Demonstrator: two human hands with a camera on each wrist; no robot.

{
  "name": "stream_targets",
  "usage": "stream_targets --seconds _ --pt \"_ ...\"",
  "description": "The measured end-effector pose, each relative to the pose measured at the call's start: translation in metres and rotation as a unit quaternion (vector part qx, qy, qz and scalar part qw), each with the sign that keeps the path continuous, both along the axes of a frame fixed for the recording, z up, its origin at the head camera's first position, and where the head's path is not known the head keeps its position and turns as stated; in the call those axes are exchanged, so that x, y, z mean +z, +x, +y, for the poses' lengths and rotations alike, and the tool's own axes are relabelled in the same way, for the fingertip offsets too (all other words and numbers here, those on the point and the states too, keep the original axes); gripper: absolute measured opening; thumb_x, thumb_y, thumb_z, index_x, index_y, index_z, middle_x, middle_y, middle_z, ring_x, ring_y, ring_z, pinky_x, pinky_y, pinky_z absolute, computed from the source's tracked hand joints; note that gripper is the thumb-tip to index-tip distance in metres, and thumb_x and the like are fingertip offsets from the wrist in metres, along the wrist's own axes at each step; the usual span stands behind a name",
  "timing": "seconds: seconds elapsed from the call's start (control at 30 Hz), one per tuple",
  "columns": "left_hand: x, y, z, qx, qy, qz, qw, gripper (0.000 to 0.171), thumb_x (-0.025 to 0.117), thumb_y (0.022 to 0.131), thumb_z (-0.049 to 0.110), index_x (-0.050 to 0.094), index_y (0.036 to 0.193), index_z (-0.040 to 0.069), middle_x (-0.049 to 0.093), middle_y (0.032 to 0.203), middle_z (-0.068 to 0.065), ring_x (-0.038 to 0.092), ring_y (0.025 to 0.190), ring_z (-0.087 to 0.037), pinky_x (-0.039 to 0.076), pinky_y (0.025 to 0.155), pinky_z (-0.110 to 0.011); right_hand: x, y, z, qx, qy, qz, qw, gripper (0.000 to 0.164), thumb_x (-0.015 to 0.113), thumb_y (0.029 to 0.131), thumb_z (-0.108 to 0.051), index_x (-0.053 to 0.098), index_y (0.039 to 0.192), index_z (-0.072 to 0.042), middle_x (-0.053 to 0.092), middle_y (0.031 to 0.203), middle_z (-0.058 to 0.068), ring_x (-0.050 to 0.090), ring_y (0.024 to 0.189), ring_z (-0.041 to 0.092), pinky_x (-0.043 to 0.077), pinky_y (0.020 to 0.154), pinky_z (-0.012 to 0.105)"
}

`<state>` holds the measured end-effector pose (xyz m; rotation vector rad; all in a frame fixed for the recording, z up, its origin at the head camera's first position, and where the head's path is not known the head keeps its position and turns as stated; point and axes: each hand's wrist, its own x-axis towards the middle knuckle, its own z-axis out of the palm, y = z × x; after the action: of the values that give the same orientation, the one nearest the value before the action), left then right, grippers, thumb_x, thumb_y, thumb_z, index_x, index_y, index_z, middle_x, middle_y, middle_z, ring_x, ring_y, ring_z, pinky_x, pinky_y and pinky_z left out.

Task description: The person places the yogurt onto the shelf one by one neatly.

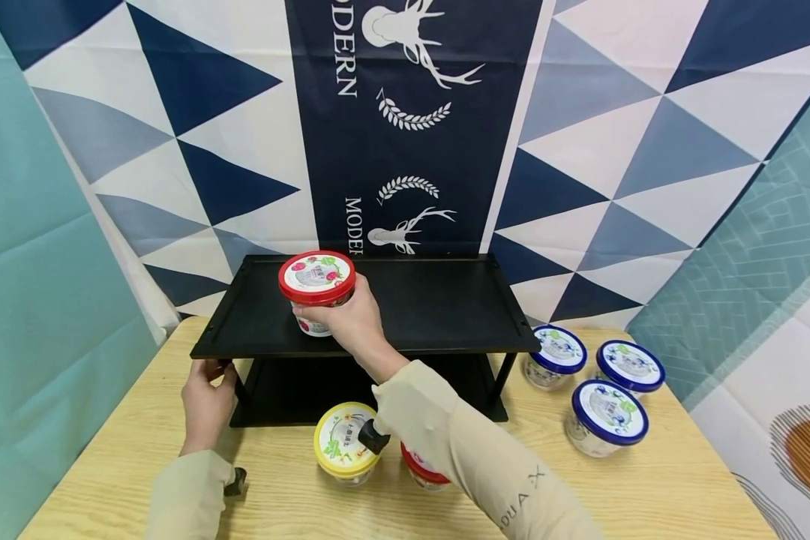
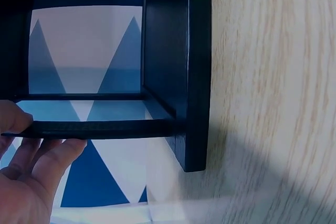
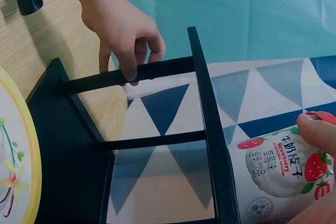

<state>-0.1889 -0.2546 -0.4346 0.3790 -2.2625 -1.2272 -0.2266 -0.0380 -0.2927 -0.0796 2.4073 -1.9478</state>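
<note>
A two-tier black rack point(image 1: 439, 304) stands on the wooden table. My right hand point(image 1: 358, 319) grips a white tub with a red lid point(image 1: 316, 276) at the left part of the upper shelf; strawberries and the word "Strawberry" show on its side in the right wrist view. The tub is upright, its base close over or on the shelf. At the rack's front left, my left hand point(image 1: 208, 397) pinches the thin black post point(image 2: 110, 129) between thumb and fingers. A yellow-lidded tub point(image 1: 337, 446) stands before the rack, and another red-lidded tub point(image 1: 424, 472) is partly hidden by my right sleeve.
Right of the rack stand three blue-lidded tubs point(image 1: 607, 412) in a loose group. The lower shelf point(image 1: 283, 390) lies under the upper one, mostly in shadow. Patterned cloth point(image 1: 580, 150) hangs behind, and a teal cloth point(image 1: 47, 247) borders the table's left side.
</note>
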Motion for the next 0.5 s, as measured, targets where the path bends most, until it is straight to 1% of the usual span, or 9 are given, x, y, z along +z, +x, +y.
stream_targets --seconds 0.13,0.27,0.33,0.4,0.5 --pt "0.0004 0.0000 0.0001 -0.005 0.000 0.000 1.0000 0.028 0.050 0.094 0.009 0.051 0.121 0.007 0.062 0.111 -0.019 0.058 0.103 -0.033 0.043 0.075 -0.028 -0.0008 -0.0016 -0.0019 -0.002 -0.001 -0.002 1.000 0.091 0.085 0.066 -0.027 0.031 0.140 -0.020 0.047 0.134 -0.002 0.044 0.119 0.018 0.049 0.096 0.040" --pt "0.0008 0.0000 0.0001 -0.005 0.000 -0.002 1.0000 0.028 0.050 0.094 0.009 0.051 0.121 0.008 0.062 0.112 -0.019 0.058 0.104 -0.033 0.043 0.074 -0.024 -0.0017 -0.0028 -0.0038 -0.005 -0.005 -0.004 1.000 0.093 0.085 0.066 -0.027 0.031 0.141 -0.020 0.047 0.134 -0.002 0.045 0.119 0.018 0.047 0.097 0.040" --pt "0.0007 0.0000 0.0002 -0.004 0.000 -0.003 1.0000 0.028 0.050 0.094 0.009 0.051 0.121 0.007 0.062 0.112 -0.019 0.058 0.104 -0.033 0.044 0.075 -0.026 -0.0023 -0.0032 -0.0050 -0.006 -0.007 -0.005 1.000 0.093 0.085 0.066 -0.028 0.031 0.141 -0.020 0.047 0.134 -0.002 0.045 0.119 0.018 0.047 0.097 0.040" --pt "0.0006 -0.0001 0.0003 -0.006 0.003 -0.003 1.0000 0.028 0.049 0.094 0.009 0.051 0.122 0.007 0.061 0.113 -0.020 0.058 0.104 -0.034 0.046 0.077 -0.032 -0.0027 -0.0033 -0.0063 -0.007 -0.008 -0.007 1.000 0.093 0.085 0.066 -0.028 0.031 0.141 -0.020 0.047 0.135 -0.002 0.045 0.119 0.017 0.047 0.098 0.039" --pt "0.0005 0.0000 0.0000 -0.008 0.009 -0.003 0.9999 0.028 0.049 0.094 0.009 0.050 0.122 0.005 0.060 0.113 -0.022 0.057 0.105 -0.036 0.048 0.081 -0.044 -0.0025 -0.0030 -0.0083 -0.008 -0.011 -0.009 1.000 0.094 0.085 0.066 -0.028 0.030 0.141 -0.020 0.047 0.135 -0.002 0.045 0.119 0.018 0.047 0.098 0.040"
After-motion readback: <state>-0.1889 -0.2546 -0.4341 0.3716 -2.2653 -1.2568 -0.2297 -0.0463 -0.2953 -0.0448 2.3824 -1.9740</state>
